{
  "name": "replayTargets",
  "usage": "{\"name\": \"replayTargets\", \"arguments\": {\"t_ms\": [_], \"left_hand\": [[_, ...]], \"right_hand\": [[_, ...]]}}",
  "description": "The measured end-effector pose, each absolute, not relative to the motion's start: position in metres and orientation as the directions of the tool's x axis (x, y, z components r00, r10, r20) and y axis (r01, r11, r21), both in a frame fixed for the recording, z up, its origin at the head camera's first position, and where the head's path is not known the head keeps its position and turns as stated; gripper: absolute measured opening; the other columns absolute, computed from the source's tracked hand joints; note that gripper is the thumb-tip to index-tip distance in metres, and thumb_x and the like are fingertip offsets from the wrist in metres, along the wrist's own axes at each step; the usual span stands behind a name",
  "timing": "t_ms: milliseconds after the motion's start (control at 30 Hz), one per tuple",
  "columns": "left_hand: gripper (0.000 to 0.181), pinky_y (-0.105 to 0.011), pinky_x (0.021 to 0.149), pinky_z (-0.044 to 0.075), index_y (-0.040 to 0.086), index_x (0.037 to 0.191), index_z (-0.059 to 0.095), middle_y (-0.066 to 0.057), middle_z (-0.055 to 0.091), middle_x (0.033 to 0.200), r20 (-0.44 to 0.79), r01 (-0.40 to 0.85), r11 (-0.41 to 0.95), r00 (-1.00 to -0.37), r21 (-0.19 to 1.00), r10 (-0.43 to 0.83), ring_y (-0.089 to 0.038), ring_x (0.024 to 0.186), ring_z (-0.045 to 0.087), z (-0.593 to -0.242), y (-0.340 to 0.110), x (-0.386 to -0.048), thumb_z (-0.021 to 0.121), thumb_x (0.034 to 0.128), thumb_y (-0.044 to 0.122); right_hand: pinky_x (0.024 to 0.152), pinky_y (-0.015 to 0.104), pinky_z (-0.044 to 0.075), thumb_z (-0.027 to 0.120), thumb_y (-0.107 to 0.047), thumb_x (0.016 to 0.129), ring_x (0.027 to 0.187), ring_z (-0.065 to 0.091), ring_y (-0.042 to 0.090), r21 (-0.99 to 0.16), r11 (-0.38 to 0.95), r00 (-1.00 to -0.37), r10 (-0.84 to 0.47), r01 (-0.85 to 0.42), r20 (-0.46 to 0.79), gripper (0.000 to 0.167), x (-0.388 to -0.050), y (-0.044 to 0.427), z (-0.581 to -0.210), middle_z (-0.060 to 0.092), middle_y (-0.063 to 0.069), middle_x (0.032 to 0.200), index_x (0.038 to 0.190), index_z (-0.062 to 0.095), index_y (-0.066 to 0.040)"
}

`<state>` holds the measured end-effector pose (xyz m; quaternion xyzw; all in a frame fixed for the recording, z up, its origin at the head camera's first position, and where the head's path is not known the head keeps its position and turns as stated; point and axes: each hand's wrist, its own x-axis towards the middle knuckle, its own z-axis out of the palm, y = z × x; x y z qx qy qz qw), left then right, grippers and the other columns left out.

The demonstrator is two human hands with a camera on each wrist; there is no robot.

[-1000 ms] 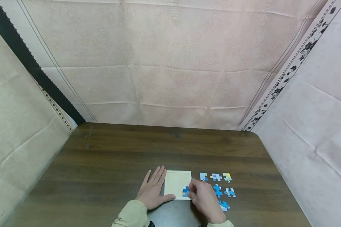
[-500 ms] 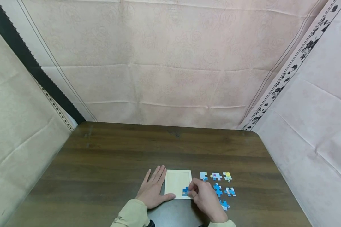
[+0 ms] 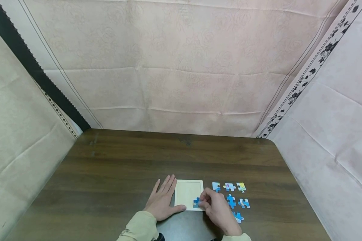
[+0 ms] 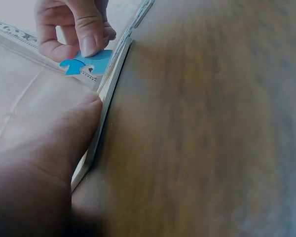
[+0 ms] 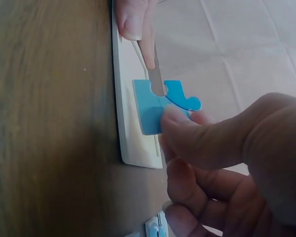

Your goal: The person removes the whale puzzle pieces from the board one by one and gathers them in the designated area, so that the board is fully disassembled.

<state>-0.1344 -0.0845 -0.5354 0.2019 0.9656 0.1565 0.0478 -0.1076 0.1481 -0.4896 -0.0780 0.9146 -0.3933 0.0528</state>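
A blue jigsaw puzzle piece [image 5: 150,108] is pinched between the thumb and fingers of my right hand [image 3: 216,209], over the lower right corner of a pale square puzzle tray [image 3: 187,190]. In the left wrist view the same puzzle piece [image 4: 96,61] is tilted and stands just above the tray's surface. My left hand [image 3: 163,201] lies flat with straight fingers along the tray's left side. Its thumb [image 4: 84,118] rests on the near edge of the tray.
To the right of the tray lie several loose puzzle pieces [image 3: 229,187], partly hidden by the right hand. The brown wooden table [image 3: 123,160] ends at a pale cloth backdrop [image 3: 181,73], with cloth at both sides too.
The right hand has shifted very slightly left with the puzzle piece over the tray corner. The left hand stays in place on the tray.
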Motion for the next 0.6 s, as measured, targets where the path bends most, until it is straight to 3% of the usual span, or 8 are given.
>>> {"name": "replayTargets", "arguments": {"t_ms": [300, 600], "left_hand": [[0.109, -0.051, 0.117, 0.002, 0.009, 0.156, 0.02, -0.004, 0.013, 0.162, -0.023, 0.38, 0.872, -0.914, 0.31, 0.406, -0.022, 0.149, 0.008, -0.536, -0.084, -0.135, 0.04, 0.0797, 0.084], [0.109, -0.05, 0.117, -0.001, 0.01, 0.156, 0.017, -0.003, 0.01, 0.163, -0.032, 0.38, 0.865, -0.911, 0.327, 0.412, -0.021, 0.149, 0.005, -0.537, -0.085, -0.135, 0.037, 0.0802, 0.085]], "right_hand": [[0.056, 0.023, 0.044, 0.07, -0.007, 0.088, 0.063, 0.05, 0.01, -0.737, 0.665, -0.987, -0.159, -0.123, 0.021, 0.013, -0.104, 0.155, -0.486, 0.055, -0.007, 0.072, 0.085, 0.061, -0.014], [0.057, 0.022, 0.045, 0.068, 0.002, 0.086, 0.063, 0.051, 0.008, -0.763, 0.634, -0.99, -0.135, -0.124, 0.049, 0.019, -0.099, 0.165, -0.48, 0.055, -0.006, 0.072, 0.083, 0.06, -0.015]]}}
